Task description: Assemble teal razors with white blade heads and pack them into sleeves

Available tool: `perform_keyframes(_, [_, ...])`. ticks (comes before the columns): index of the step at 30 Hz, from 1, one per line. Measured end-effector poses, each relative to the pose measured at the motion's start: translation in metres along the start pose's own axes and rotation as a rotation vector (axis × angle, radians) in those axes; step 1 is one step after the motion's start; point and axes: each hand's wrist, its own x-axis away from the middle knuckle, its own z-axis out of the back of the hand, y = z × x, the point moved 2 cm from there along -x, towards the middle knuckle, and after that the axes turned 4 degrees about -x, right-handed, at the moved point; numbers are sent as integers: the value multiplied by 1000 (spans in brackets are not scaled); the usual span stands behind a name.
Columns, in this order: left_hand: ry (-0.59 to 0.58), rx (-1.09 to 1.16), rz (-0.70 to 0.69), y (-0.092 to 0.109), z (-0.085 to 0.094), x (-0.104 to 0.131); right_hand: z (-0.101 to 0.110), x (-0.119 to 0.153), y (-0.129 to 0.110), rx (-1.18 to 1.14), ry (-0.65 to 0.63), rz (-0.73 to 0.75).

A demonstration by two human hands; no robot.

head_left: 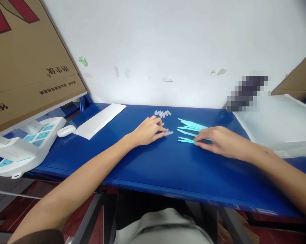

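Observation:
My left hand point(149, 130) rests on the blue table, thumb and fingertips closed around one end of a small translucent sleeve point(170, 133). Another such piece partly shows behind its fingers. Just beyond lies a cluster of several similar translucent sleeves point(163, 114). On the right, my right hand point(217, 139) pinches the nearest of several slim turquoise tweezers point(186, 140), whose two narrow prongs point left. The other turquoise tweezers point(190, 124) lie side by side behind it, their right ends partly covered by my fingers.
A white paper strip point(100, 121) lies left on the blue table point(147, 166), near a white oval case point(66, 130) and a power strip point(42, 145) with plugged-in adapters. A cardboard box point(28, 64) stands far left. Translucent plastic sheeting point(274, 125) covers the right side; a white wall rises behind.

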Motion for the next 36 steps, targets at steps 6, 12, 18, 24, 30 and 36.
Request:
perform_keyframes(6, [41,131,20,12,-2,-5,-3,0,-3,78,42,102])
perform_keyframes(12, [82,225,99,21,-10,-14,-3,1,-7,126,26,97])
perform_keyframes(18, [25,261,71,21,-6,-12,-5,1,-13,221,48,104])
perform_keyframes(24, [-38,307,77,17,-3,-11,-7,-2,-11,222,30,26])
perform_keyframes(30, [-86,256,26,17,-1,-9,-12,-5,-10,174,74,-52])
perform_keyframes(36, [-59,264,10,15,-3,-11,-9,-5,-10,162,135,-11])
